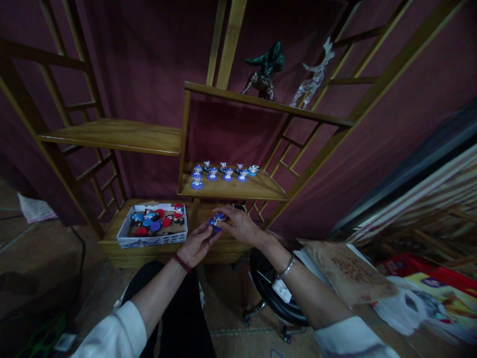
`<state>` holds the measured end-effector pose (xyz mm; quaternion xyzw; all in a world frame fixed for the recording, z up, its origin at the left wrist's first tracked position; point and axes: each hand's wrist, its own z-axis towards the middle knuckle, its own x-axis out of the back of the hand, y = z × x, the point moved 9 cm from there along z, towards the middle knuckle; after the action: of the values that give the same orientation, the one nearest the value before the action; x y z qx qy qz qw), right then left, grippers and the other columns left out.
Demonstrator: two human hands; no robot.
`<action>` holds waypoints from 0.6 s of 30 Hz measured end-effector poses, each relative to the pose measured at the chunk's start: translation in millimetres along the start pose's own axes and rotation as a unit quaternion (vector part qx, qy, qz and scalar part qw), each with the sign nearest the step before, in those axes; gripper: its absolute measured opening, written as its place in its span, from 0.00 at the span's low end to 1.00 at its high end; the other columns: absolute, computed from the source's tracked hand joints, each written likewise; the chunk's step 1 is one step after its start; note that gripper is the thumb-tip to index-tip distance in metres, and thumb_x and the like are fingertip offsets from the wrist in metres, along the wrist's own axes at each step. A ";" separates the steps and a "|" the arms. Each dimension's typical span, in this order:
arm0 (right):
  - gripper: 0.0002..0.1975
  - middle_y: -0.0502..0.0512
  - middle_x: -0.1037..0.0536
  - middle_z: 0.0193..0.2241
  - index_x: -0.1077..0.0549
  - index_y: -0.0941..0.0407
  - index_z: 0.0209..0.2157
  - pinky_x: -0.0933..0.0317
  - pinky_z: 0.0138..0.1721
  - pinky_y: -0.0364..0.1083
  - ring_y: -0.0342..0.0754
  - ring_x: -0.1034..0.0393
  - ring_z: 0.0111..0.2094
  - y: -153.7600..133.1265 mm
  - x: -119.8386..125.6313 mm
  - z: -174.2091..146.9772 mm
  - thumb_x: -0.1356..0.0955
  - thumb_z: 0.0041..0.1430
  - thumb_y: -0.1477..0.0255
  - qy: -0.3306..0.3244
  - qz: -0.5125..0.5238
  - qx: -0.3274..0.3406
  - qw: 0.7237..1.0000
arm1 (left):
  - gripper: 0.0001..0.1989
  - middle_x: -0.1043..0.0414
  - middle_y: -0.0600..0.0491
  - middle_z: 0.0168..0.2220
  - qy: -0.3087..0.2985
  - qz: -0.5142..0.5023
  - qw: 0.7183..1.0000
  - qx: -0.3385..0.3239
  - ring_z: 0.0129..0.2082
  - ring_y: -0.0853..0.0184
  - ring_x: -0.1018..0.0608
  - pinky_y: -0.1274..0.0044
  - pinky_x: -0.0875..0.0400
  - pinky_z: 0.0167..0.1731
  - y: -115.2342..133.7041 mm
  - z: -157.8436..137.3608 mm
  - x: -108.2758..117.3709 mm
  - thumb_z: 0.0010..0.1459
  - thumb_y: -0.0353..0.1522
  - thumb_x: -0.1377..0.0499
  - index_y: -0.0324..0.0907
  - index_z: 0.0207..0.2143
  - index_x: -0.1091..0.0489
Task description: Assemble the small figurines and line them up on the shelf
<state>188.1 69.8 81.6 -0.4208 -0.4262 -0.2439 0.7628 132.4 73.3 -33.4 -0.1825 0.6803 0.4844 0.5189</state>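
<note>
Between my two hands is a small purple figurine [217, 221] on a round base. My left hand [199, 242] grips its base from the lower left. From the right, my right hand [236, 223] closes its fingers on the same figurine. Behind them, two rows of similar small figurines [227, 174] stand on the wooden shelf [238, 190], purple ones in front and dark ones at the back. A shallow cardboard box [152, 241] to the left holds several loose figurines with red, blue and purple bases.
Higher up, a dark green and brown statue [266, 72] and a clear deer figure [313, 79] stand on the upper shelf [268, 103]. A black wheeled stool [298, 311] is under my right forearm. Bags and a flat board [346, 271] lie at right.
</note>
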 end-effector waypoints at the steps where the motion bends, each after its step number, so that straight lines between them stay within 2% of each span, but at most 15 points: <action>1: 0.16 0.55 0.30 0.37 0.35 0.56 0.44 0.41 0.39 0.44 0.44 0.35 0.37 1.0 0.0 -0.2 0.36 0.51 0.74 0.002 -0.001 -0.003 1.000 | 0.12 0.29 0.51 0.40 0.000 0.000 1.000 -0.001 0.44 0.68 0.30 0.71 0.42 0.51 0.1 0.1 0.1 0.48 0.24 0.42 0.39 0.38 0.30; 8: 0.11 0.53 0.28 0.35 0.32 0.56 0.40 0.41 0.40 0.43 0.44 0.34 0.37 -0.1 1.9 -0.2 0.36 0.52 0.73 0.004 0.013 0.006 1.000 | 0.11 0.30 0.51 0.42 -0.006 0.006 1.000 -0.001 0.45 0.67 0.30 0.71 0.43 0.52 -1.3 -0.2 -3.5 0.48 0.24 0.43 0.37 0.37 0.30; 13: 0.11 0.53 0.28 0.35 0.32 0.56 0.40 0.42 0.40 0.43 0.44 0.34 0.37 -4.4 2.6 -0.3 0.36 0.52 0.73 -0.019 0.014 0.027 0.999 | 0.11 0.30 0.50 0.42 -0.012 0.005 1.000 0.007 0.45 0.66 0.31 0.71 0.43 0.52 -3.2 -1.0 -5.9 0.48 0.25 0.42 0.37 0.37 0.30; 18: 0.12 0.53 0.28 0.35 0.32 0.55 0.40 0.42 0.39 0.43 0.44 0.34 0.37 -1.4 2.5 -0.2 0.36 0.52 0.73 -0.013 0.002 0.023 1.000 | 0.12 0.30 0.51 0.41 -0.003 -0.001 1.000 0.006 0.45 0.67 0.31 0.71 0.43 0.52 -4.5 -0.5 -4.5 0.47 0.24 0.42 0.38 0.37 0.30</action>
<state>188.4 68.8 84.2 -0.4074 -0.4403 -0.2272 0.7672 137.3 69.6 -31.6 -0.1792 0.6817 0.4800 0.5223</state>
